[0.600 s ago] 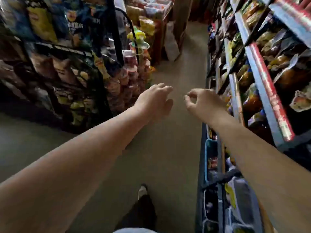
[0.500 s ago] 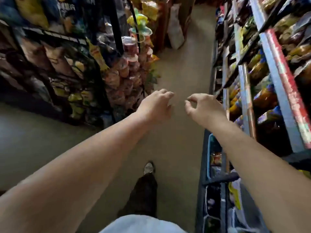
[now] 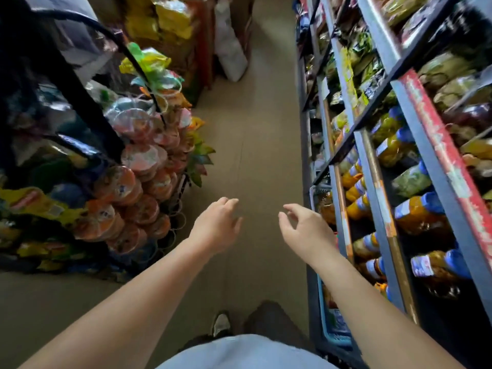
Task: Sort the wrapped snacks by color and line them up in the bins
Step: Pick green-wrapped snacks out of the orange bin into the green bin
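Snacks (image 3: 452, 83) still on the shelf (image 3: 432, 123), left hand (image 3: 216, 226) & right hand (image 3: 306, 227) loosen their grip vs a sec ago, both empty, so sorting's not started imo.

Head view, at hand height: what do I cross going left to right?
Stack of orange-lidded cups → left hand, empty → strip of floor → right hand, empty → blue-capped bottles.
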Tool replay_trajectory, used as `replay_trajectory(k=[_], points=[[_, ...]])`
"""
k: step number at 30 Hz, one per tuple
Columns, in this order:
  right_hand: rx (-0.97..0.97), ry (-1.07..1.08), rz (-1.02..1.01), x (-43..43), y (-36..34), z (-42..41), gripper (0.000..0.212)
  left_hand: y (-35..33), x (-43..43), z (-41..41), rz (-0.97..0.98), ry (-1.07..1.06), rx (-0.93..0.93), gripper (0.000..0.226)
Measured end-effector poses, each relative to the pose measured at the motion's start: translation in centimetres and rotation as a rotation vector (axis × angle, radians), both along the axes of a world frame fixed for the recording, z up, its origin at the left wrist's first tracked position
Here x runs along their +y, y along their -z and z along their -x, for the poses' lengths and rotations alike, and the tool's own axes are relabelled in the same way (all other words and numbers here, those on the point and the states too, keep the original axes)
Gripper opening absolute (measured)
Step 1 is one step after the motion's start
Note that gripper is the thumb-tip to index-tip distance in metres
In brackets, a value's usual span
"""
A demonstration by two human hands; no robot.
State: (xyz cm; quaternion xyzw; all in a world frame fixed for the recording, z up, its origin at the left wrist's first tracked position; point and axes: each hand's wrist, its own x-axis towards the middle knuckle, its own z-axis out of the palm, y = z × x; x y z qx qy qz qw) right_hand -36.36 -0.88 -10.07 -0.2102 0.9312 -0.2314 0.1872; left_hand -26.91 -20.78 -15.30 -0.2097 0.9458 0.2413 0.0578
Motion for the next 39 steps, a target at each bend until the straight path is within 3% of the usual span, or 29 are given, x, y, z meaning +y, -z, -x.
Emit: replay_trajectory(k=[8,19,23,39], points=[[-0.016,0.051,0.052,-7.4,3.0,18.8,0.033,2.9,-7.8,19.0,-0.090,-0.099,-0.008,0.052],[-0.054,-0.170,0.022,-23.7,1.7,49.1,0.042,2.7,-23.6,43.9,-0.108,-0.252,-0.062,0.053],[0.001,-0.224,-0.027,-31.5,3.1,59.0,0.047,3.3,-29.9,53.4,-0.200,-0.331,0.056,0.051],[-0.038,-0.103,-0.005,-54.1,2.5,100.4,0.036,2.7,-54.2,96.3,-0.193,-0.233,0.030,0.046]])
